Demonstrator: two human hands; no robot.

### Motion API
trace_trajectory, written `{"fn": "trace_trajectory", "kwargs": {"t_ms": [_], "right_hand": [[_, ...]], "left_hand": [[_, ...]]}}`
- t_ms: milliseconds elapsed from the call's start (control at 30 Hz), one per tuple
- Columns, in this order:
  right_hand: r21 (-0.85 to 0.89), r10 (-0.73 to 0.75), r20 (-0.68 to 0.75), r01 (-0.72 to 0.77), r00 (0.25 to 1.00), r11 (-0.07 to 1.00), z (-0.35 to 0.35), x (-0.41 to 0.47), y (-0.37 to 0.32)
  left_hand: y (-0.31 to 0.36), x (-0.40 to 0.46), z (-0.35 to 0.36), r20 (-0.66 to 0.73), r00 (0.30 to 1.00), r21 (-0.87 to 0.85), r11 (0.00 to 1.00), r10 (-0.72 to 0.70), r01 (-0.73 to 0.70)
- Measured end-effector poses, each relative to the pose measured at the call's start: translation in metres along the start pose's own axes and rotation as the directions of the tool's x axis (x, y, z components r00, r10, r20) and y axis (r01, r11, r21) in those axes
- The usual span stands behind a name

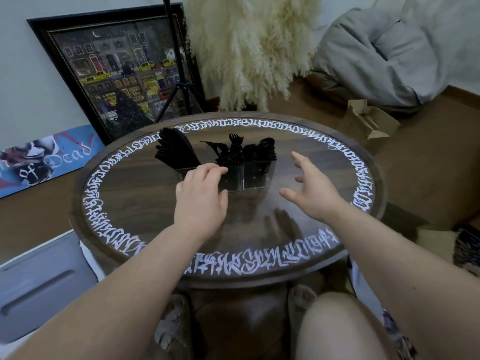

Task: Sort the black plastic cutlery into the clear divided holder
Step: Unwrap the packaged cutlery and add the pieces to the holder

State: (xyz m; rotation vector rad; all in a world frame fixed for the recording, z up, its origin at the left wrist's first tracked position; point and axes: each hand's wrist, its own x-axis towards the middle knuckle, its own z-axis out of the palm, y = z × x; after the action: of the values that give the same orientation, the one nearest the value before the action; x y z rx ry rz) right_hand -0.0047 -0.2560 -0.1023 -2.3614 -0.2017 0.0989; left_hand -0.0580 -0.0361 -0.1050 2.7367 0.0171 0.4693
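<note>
I see two bare hands: left hand [201, 196] grip curled on the clear divided holder [255, 175], right hand [313, 189] grip spread, empty. Three black cutlery bunches [231, 152] stand inside, mid round wooden worktop [155, 224].

A single head-worn wide-angle camera looked forward and steeply down from close above the round bench [130, 178], which filled the middle of the frame. Both forearms entered from the lower corners; wall and floor curved across the upper edge.
</note>
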Motion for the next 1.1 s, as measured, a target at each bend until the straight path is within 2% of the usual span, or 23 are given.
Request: {"fn": "trace_trajectory", "kwargs": {"t_ms": [133,300,433,567,667,833,867,933,1033,1100], "right_hand": [[-0.009,0.044,-0.065,-0.044,0.997,0.999,-0.027,-0.045,0.014],[0.024,0.122,-0.194,-0.12,0.973,0.993,-0.062,-0.104,0.056],[0.072,0.203,-0.232,-0.191,0.951,0.979,-0.08,-0.146,0.098],[0.108,0.304,-0.222,-0.286,0.926,0.952,-0.082,-0.179,0.138],[0.105,0.359,-0.179,-0.345,0.916,0.933,-0.069,-0.195,0.164],[0.061,0.447,-0.019,-0.445,0.894,0.893,-0.031,-0.2,0.196],[0.049,0.471,-0.012,-0.47,0.882,0.881,-0.024,-0.198,0.202],[0.065,0.521,-0.06,-0.518,0.851,0.853,-0.013,-0.189,0.214],[0.186,0.63,-0.197,-0.602,0.751,0.776,-0.006,-0.163,0.233],[0.194,0.686,-0.202,-0.658,0.699,0.728,-0.004,-0.144,0.243]], "left_hand": [[0.043,-0.014,0.008,0.146,0.978,-0.072,0.987,0.15,-0.141],[0.13,-0.021,0.024,0.245,0.909,-0.188,0.937,0.336,-0.295],[0.195,-0.041,0.053,0.337,0.856,-0.298,0.907,0.392,-0.298],[0.231,-0.068,0.094,0.462,0.814,-0.356,0.914,0.353,-0.195],[0.234,-0.088,0.125,0.581,0.729,-0.325,0.924,0.362,-0.199],[0.228,-0.102,0.168,0.752,0.559,-0.261,0.937,0.348,-0.232],[0.229,-0.1,0.173,0.756,0.556,-0.257,0.938,0.345,-0.232],[0.229,-0.092,0.181,0.726,0.602,-0.248,0.943,0.332,-0.22],[0.219,-0.077,0.192,0.675,0.705,-0.203,0.973,0.217,-0.105],[0.212,-0.075,0.196,0.675,0.719,-0.182,0.982,0.164,-0.054]]}}
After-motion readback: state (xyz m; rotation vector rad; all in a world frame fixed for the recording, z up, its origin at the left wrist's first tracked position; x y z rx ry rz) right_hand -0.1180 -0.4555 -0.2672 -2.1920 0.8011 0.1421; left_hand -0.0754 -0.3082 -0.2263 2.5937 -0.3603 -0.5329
